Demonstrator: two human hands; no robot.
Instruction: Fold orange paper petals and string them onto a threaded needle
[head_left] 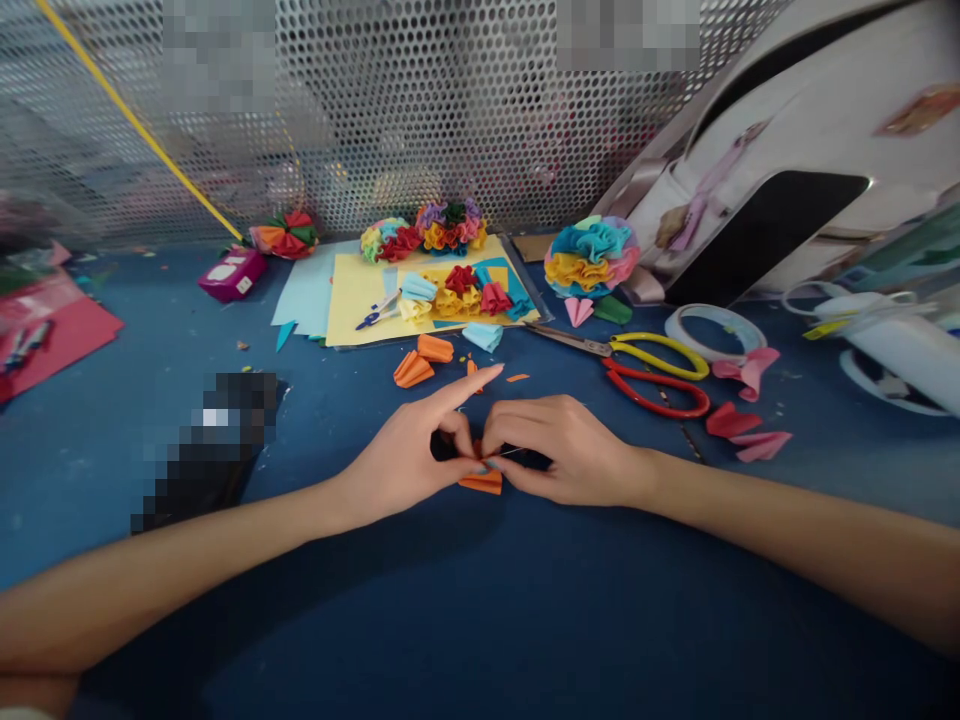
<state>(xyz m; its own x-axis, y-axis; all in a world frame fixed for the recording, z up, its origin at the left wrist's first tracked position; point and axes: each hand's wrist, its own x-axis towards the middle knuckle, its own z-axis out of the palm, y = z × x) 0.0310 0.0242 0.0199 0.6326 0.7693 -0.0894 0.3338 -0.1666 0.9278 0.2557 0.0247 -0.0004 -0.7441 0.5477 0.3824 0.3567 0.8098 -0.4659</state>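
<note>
Centrally, left hand [401,455] pinching orange paper [482,483], index finger extended, right hand [574,452] pinched alongside, contents unclear, scissors [604,348] right of centre.

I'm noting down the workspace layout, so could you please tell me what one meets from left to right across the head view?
Red-pink sheet, purple box, red-and-green paper flower, left hand, right hand, white ring-shaped roll.

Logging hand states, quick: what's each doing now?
Left hand: thumb and finger closed on an orange piece, another finger extended.
Right hand: fingertips closed at the same piece; whether they grip the thin pale strand cannot be told.
</note>
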